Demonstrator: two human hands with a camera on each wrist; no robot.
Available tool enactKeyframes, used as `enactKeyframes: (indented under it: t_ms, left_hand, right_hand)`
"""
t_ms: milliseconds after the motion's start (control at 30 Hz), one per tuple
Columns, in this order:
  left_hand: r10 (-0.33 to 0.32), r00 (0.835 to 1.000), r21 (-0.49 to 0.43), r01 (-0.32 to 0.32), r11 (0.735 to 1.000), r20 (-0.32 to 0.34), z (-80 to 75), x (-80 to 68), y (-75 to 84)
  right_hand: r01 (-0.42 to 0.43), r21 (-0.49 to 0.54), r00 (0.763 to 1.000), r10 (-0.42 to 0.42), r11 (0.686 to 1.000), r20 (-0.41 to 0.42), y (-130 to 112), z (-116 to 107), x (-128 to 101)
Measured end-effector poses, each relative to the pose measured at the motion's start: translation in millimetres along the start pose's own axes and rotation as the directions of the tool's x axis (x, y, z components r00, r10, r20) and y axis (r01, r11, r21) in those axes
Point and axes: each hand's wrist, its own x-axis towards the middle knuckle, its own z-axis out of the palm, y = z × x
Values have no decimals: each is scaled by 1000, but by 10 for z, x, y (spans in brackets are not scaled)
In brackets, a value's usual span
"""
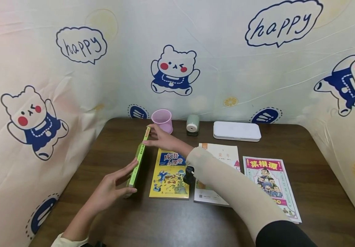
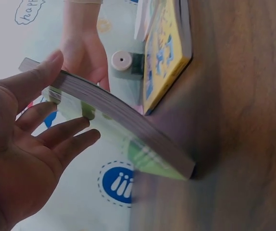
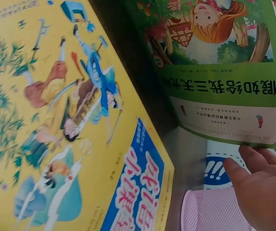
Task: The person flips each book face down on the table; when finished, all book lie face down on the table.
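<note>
A green book [image 1: 139,157] stands tilted on its edge at the left of the table, spine upward. My left hand [image 1: 111,187] pinches its near end; the left wrist view has the thumb on one side and the fingers spread along the other cover [image 2: 114,132]. At the far end, my right hand [image 1: 165,140] holds the book with fingertips at its edge. Its illustrated front cover [image 3: 224,82] faces the right wrist camera. Just right of it lies a yellow book [image 1: 169,180], partly under the right forearm in the head view.
A white book [image 1: 208,195] and a pink-bordered book [image 1: 267,178] lie further right, the white one partly hidden by the right sleeve. Along the back stand a pink mesh cup [image 1: 162,120], a green pencil sharpener [image 1: 193,124] and a white case [image 1: 237,130]. Printed cloth [image 1: 227,68] encloses the table.
</note>
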Motion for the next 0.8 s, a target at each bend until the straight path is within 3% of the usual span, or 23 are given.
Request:
enactKeyframes:
  t_ms: [333,667,800]
  left_hand:
    - [-36,999,-137,37,990,9,128,9,-61]
    - [-104,994,-33,103,994,-27,220,-2,-96]
    - [-97,995,38,98,994,-36,246,-6,-106]
  right_hand:
    - [-11,11,1000,11,1000,6,122,5,-74]
    - [-49,-8,999,49,999,9,262,52,-120]
    - [-53,-8,998,53,999,16,316,64,-120]
